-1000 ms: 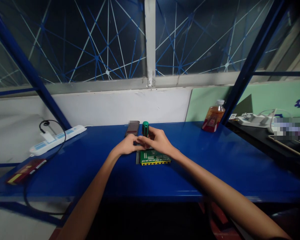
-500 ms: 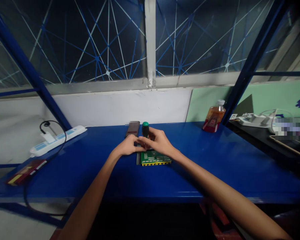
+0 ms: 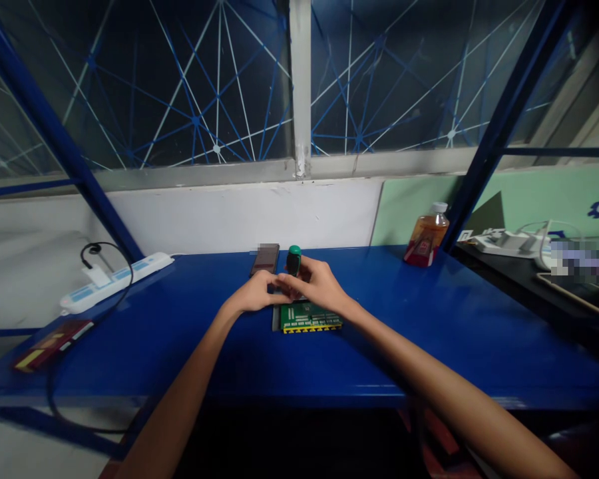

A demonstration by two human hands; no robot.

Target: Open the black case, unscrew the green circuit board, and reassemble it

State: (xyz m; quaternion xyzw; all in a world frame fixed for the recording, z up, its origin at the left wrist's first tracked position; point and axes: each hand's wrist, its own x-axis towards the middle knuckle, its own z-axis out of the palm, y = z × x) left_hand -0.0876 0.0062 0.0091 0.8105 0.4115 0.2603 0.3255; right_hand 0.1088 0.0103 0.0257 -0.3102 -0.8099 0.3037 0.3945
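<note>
A green circuit board [image 3: 304, 315] with a yellow strip along its front edge lies flat on the blue table [image 3: 219, 359]. Above its far side, my right hand [image 3: 317, 283] is closed around a screwdriver [image 3: 294, 256] with a green-and-black handle, standing nearly upright. The screwdriver's tip is hidden behind my fingers. My left hand [image 3: 257, 291] meets the right one at the board's far left corner, thumb and fingers curled inward. What its fingertips pinch is hidden.
Behind my left hand lies a dark phone [image 3: 265, 259]. A bottle of reddish drink [image 3: 426, 241] stands at the back right. To the left are a white power strip [image 3: 120, 281] with a black cable and a dark red box [image 3: 54, 344]. A blue frame post [image 3: 504, 113] rises at right.
The screwdriver's handle has shifted and leaned slightly to the right, its top turned a little. Both hands keep nearly the same place; the board stays put.
</note>
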